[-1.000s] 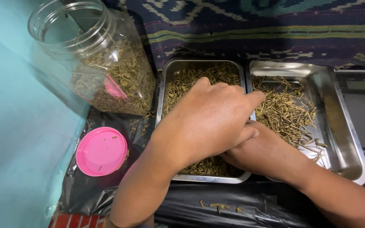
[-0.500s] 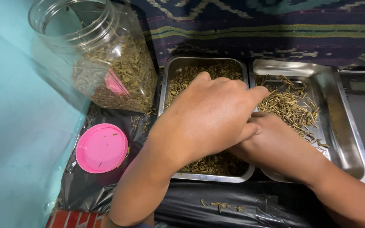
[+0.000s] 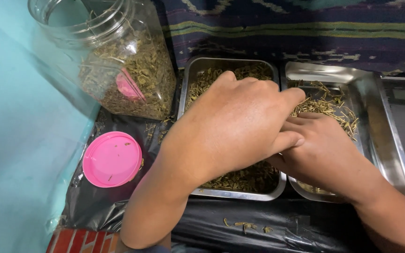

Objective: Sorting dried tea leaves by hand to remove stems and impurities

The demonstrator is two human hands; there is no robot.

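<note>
Dried herb pieces (image 3: 240,180) fill the left steel tray (image 3: 186,89) under your left hand (image 3: 233,126), your right hand (image 3: 326,152) half hidden, grips not clear, while few stems (image 3: 333,105) lie in the right tray (image 3: 390,140), much seemingly unsorted.

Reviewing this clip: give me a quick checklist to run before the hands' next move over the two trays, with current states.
1. Left hand over the left tray of dried leaves: ok.
2. Right hand at the right tray of stems: ok.
3. What the fingers hold: cannot tell, hidden.
4. Jar open, pink lid off beside it: ok.
5. Surface tidy: not ok, bits spilled in front.
</note>
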